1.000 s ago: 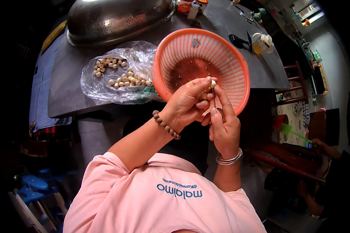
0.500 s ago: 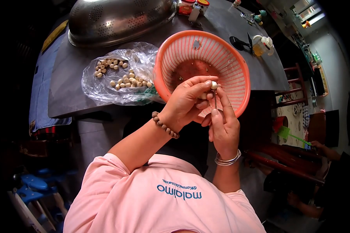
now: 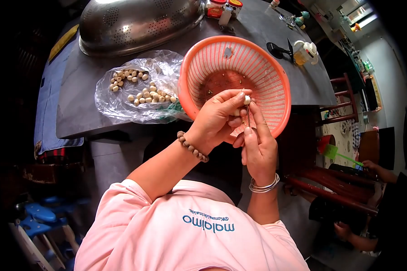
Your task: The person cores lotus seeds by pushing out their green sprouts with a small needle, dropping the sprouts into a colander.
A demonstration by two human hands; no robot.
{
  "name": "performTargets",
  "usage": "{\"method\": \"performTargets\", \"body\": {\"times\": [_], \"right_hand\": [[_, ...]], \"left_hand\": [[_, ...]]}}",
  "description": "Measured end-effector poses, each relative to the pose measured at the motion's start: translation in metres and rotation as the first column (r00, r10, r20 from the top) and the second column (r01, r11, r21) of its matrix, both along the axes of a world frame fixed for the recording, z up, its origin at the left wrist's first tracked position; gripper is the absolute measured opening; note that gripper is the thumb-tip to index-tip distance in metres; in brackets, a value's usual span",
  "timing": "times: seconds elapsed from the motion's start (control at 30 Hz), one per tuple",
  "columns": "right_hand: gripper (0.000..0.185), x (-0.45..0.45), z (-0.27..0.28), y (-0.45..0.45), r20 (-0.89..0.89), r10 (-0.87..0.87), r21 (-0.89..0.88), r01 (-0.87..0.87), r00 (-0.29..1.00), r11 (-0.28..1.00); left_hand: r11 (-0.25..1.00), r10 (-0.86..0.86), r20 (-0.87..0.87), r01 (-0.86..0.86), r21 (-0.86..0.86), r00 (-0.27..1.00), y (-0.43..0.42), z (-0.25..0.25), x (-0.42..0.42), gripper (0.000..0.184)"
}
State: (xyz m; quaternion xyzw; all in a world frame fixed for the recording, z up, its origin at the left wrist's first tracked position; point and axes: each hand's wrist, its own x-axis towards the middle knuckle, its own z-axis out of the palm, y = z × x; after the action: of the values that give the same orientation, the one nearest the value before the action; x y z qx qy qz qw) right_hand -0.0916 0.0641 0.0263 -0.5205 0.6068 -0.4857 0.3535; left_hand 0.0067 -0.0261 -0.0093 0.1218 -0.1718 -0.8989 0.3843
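Over the near rim of an orange plastic basket [image 3: 280, 77], my left hand [image 3: 217, 113] pinches a pale lotus seed [image 3: 247, 100] between thumb and fingertips. More seeds seem tucked in its curled fingers. My right hand [image 3: 261, 151] grips a thin metal pick [image 3: 248, 121] that points up at the held seed; whether its tip is inside the seed I cannot make out. Small bits lie on the basket's floor. Left of the basket, a clear plastic bag [image 3: 108, 106] is spread out with several lotus seeds [image 3: 144, 96] on it in two loose groups.
A large perforated steel colander [image 3: 140, 25] rests upside down on the grey table [image 3: 81, 99]. Red-lidded jars [image 3: 216, 8] stand behind, and a jug of yellowish liquid [image 3: 303, 54] at the right. Another person's hand [image 3: 377, 170] holds a green swatter [image 3: 332, 151] at far right.
Both my hands have shifted very slightly left, still with the seed and pick. The other person's hand at the right has moved a little.
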Motion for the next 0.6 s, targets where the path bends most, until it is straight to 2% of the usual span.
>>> {"method": "performTargets", "body": {"times": [0.07,0.13,0.5,0.6], "right_hand": [[0.043,-0.0003,-0.0001,0.0001,0.010,0.005,-0.004,-0.005,1.000,1.000],[0.043,-0.0003,0.0001,0.0000,0.011,0.007,-0.001,-0.007,1.000,1.000],[0.045,0.0002,0.0016,0.0012,0.015,0.011,0.017,-0.011,1.000,1.000],[0.045,-0.0004,0.0029,0.0024,0.067,0.021,0.029,-0.023,0.998,0.999]], "left_hand": [[1.000,-0.009,-0.007,0.009,0.021,1.000,-0.0013,-0.0044,-0.0006,0.026],[0.998,-0.061,-0.122,0.064,0.017,0.991,-0.0024,-0.0088,-0.0002,0.026],[0.998,0.000,-0.046,-0.003,-0.067,0.999,-0.0025,-0.0077,0.0012,0.022],[0.995,0.024,-0.046,-0.028,-0.100,0.999,-0.0021,-0.0070,0.0007,0.020]]}}
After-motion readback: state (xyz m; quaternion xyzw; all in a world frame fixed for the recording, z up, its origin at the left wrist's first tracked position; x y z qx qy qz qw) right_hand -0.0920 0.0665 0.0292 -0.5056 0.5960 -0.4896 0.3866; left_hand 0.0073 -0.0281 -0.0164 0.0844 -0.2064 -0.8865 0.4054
